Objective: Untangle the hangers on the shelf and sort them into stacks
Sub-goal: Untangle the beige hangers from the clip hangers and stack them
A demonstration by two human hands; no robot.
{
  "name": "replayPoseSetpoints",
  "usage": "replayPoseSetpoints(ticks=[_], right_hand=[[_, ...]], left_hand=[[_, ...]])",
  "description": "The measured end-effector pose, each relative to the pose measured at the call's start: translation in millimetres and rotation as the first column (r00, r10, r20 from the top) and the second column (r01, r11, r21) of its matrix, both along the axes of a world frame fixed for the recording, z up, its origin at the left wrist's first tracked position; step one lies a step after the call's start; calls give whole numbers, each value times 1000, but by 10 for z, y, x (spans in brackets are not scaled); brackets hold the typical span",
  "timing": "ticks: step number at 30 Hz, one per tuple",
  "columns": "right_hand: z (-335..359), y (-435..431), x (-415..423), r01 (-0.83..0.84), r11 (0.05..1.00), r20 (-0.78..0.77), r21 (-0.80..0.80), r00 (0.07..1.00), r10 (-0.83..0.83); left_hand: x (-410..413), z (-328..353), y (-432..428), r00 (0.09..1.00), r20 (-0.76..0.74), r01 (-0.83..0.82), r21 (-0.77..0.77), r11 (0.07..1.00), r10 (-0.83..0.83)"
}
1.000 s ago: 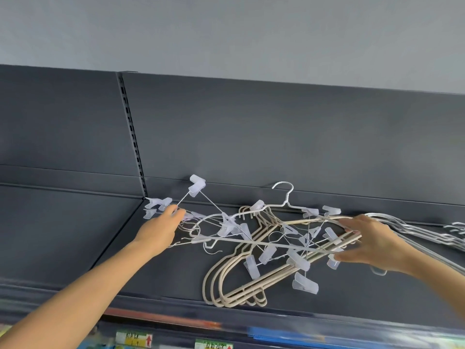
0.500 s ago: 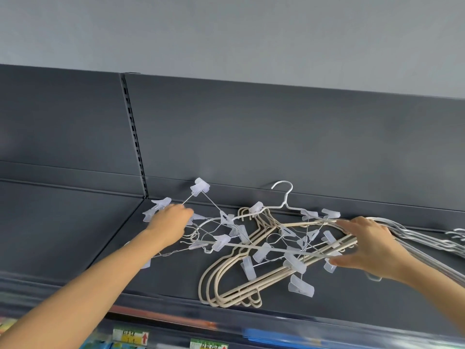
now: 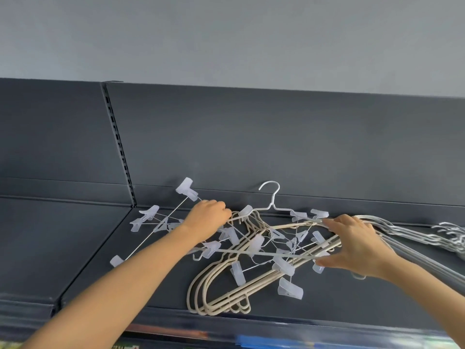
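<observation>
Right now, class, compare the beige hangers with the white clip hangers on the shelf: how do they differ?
The beige hangers are thick and nested together; the clip hangers are thin wire, crossing at odd angles. Beige hangers carry no clips; clip hangers bear translucent ones. Both lie tangled on the dark shelf.

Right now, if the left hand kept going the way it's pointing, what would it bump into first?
Probably the clear clip just past the left hand, on the white wire hanger. Behind that is the shelf's back wall. Depth is hard to judge.
</observation>
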State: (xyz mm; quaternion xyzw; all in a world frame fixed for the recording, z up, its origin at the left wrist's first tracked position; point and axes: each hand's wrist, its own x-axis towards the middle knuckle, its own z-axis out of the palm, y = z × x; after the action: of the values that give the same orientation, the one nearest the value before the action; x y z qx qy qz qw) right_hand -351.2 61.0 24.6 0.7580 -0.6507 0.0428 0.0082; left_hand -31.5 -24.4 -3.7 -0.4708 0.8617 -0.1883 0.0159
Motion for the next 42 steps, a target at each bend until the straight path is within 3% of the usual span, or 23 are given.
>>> replayPoseSetpoints(ticks=[3,8,11,14,18,23,24,31,36,42], right_hand=[[-72,-24,-28,-5,1000,37,26,999,4],[-163,-24,-74,-26,997,122,73,992,17],[-246,15,-71,-22,998,179,60,984,11],[-327,37,-67,-7,1000,147,-5,989,8],[-332,79,-67,12,994,171,-113,985,8],[-312,113,-122,49,984,156,-170,988,-23],[-309,121,-125,48,983,156,-176,988,-21],[-334,131,-95,20,974,54,-224,999,-8],[-328,113,-120,13,980,47,-197,999,-4],[-367,124,-111,27,984,78,-176,997,-13]], left_hand=[[68,102,11,995,-95,32,-30,999,-35],[244,157,52,940,-317,-136,-15,991,124],[416,116,44,908,-357,-212,53,976,217],[531,115,57,793,-527,-299,100,949,306],[626,99,21,691,-656,-314,106,943,304],[745,67,-95,379,-868,-266,229,936,320],[750,71,-101,365,-873,-253,242,937,324],[620,58,-148,677,-689,-184,183,966,259],[457,114,-137,885,-413,-148,183,972,212],[403,63,-134,944,-201,-256,49,966,260]])
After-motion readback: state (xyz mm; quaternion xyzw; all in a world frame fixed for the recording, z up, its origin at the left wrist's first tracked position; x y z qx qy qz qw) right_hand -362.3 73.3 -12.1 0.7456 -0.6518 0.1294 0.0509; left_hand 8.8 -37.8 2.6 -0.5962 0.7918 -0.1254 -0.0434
